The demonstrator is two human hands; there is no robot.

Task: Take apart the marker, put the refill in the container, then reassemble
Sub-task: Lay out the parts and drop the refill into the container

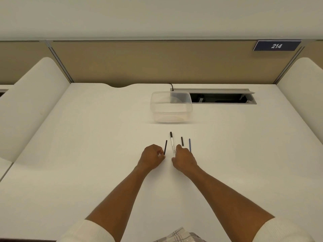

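Pinching the near end of the white marker [172, 145], the right hand [183, 158] sits just nearer than the clear container [171, 106], while the curled left hand [152, 157] grips a black stick [165, 147] beside the marker.

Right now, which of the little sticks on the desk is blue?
The blue stick, farthest right, just beyond the right hand. The other two loose sticks are black.

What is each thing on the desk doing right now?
Marker: lying flat, black cap on, right hand gripping its near end.
Black stick: lying flat, left hand at its near end.
Short black piece: lying loose.
Blue stick: lying loose.
Container: open, empty.
Desk hatch: lid open.
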